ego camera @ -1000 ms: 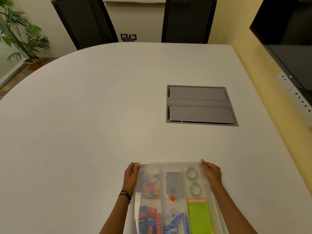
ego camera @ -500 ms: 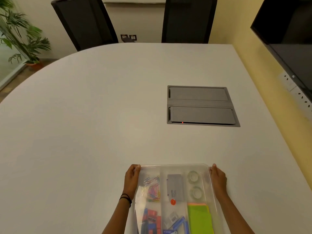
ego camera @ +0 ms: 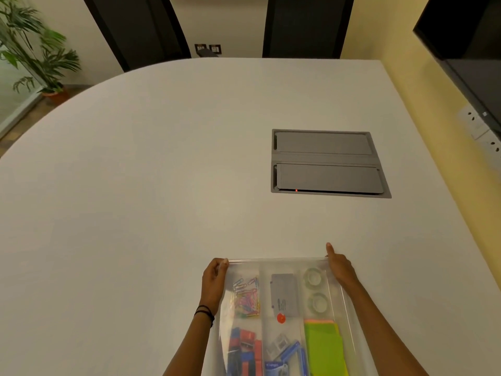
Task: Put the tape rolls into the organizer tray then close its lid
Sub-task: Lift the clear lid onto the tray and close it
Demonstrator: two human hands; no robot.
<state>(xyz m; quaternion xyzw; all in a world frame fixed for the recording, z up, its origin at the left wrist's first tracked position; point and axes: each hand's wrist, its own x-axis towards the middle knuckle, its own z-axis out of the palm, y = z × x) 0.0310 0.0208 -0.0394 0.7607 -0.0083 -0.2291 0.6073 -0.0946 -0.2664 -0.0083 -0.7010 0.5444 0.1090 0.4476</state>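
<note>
A clear plastic organizer tray (ego camera: 344,302) lies on the white table at the near edge, with its transparent lid (ego camera: 276,260) over it. Two clear tape rolls (ego camera: 314,276) (ego camera: 317,302) lie one behind the other in the far right compartment, seen through the lid. My left hand (ego camera: 214,283) grips the lid's far left corner. My right hand (ego camera: 340,268) holds its far right corner, thumb pointing away from me.
Other compartments hold coloured paper clips (ego camera: 248,297), a grey box (ego camera: 283,294), binder clips (ego camera: 245,348) and green sticky notes (ego camera: 324,348). A grey cable hatch (ego camera: 326,164) is set into the table (ego camera: 135,185). Two black chairs stand at the far edge.
The lid has come down flatter over the tray with both hands at its far corners. My right thumb has lifted and now points away from me.
</note>
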